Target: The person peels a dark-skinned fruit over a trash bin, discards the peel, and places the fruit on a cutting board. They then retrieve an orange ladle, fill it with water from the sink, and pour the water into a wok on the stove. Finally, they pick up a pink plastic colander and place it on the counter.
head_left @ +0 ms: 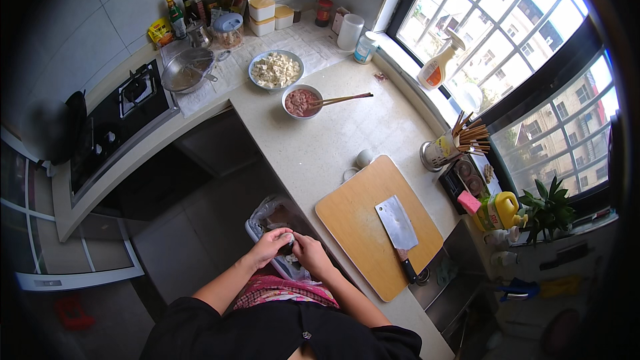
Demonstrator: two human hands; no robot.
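Close in front of my body, both my hands meet over a plastic-lined waste bin (251,228). A small egg-like thing (287,239), whitish on top and dark below, sits in the closed fingers of my left hand (268,245). The fingertips of my right hand (309,253) pinch at its side; they partly cover it. Pale bits (291,261) lie in the bin under my hands. To the right, a cleaver (398,223) rests flat on a wooden cutting board (353,207). Behind the board's far corner stands a pale, round, egg-like thing (365,157).
Farther along the counter are a bowl of white cubes (275,70) and a bowl of raw meat (301,101) with chopsticks (347,99) across it. A strainer pan (187,71) stands beside the gas stove (123,117). A chopstick holder (440,152) is by the window; a sink (453,267) lies right.
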